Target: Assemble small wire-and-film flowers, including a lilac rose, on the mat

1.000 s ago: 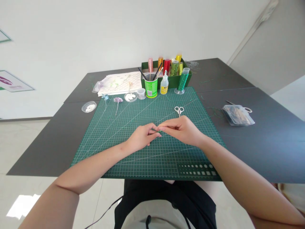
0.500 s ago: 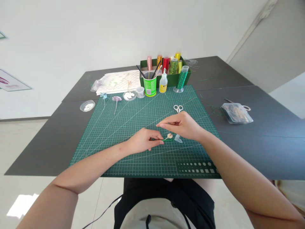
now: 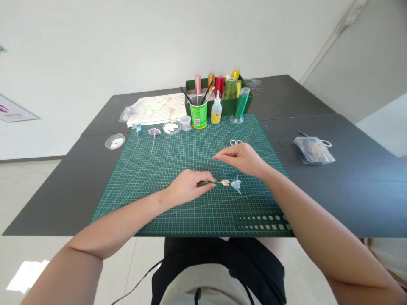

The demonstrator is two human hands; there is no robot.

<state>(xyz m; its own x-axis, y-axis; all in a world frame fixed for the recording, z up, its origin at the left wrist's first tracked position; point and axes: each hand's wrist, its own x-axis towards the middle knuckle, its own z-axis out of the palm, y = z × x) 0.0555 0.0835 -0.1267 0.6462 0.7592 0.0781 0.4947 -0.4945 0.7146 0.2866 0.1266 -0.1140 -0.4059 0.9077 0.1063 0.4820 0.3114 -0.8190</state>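
My left hand [image 3: 188,187] rests on the green cutting mat [image 3: 165,169] and pinches the green stem of a small craft flower [image 3: 225,183], whose pale pink bud and clear petal [image 3: 236,184] point right. My right hand [image 3: 242,159] hovers just above and behind the flower, its fingers pinched together on what looks like a thin green thread, too fine to make out for sure. Small white scissors [image 3: 235,142] lie right behind my right hand.
At the mat's far edge stand a green cup of brushes [image 3: 199,115], a glue bottle [image 3: 216,111], a green box of thread spools [image 3: 225,91] and a green spool [image 3: 240,106]. Two finished flowers [image 3: 154,132], small dishes [image 3: 115,141] and paper lie left. A clear plastic case [image 3: 313,149] sits right.
My hands have drawn apart: the right one rose and moved back toward the scissors, the left stayed low with the stem. The flower's bud and petal are now uncovered.
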